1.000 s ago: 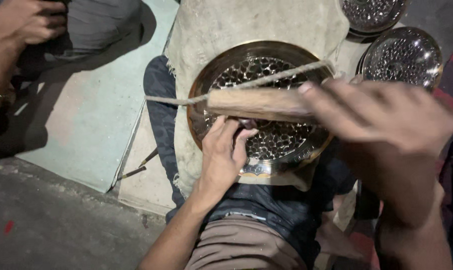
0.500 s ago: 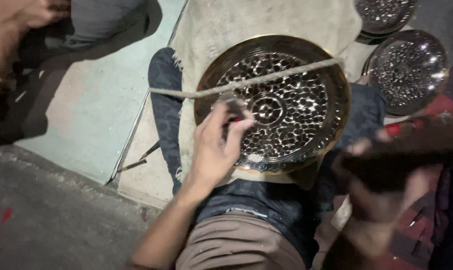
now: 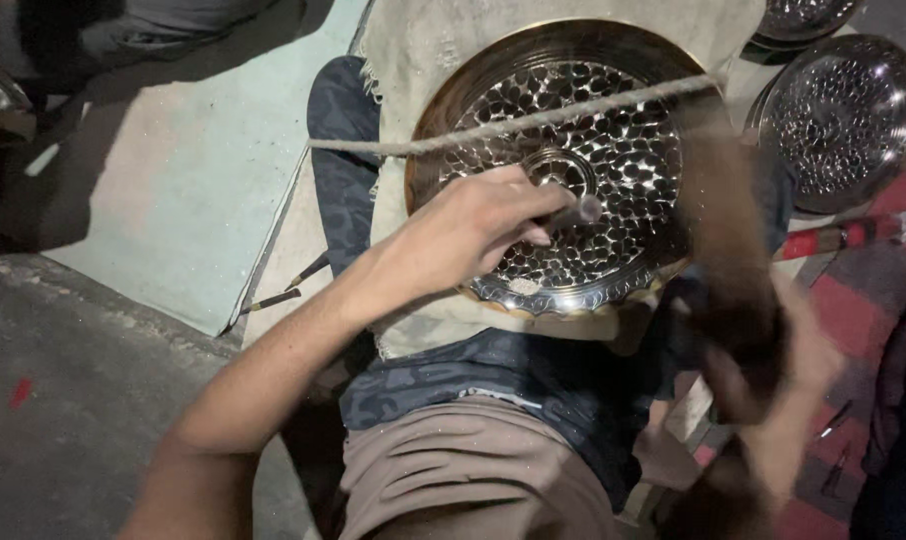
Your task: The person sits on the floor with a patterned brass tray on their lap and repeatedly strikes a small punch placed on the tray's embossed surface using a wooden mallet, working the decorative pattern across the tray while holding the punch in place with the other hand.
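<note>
R hand (image 3: 763, 350) has swung its wooden mallet (image 3: 718, 200) up over the hammered brass plate (image 3: 613, 170), blurred; L hand (image 3: 473, 235) pinches a metal punch (image 3: 573, 213) w/ fingers closed

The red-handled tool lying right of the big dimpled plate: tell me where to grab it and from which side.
Probably best taken by the red handle, coming from above. It lies flat on the ground below the smaller metal plate, its long side open to a pinch. Its right end looks pale and worn, too unclear to judge.
</note>
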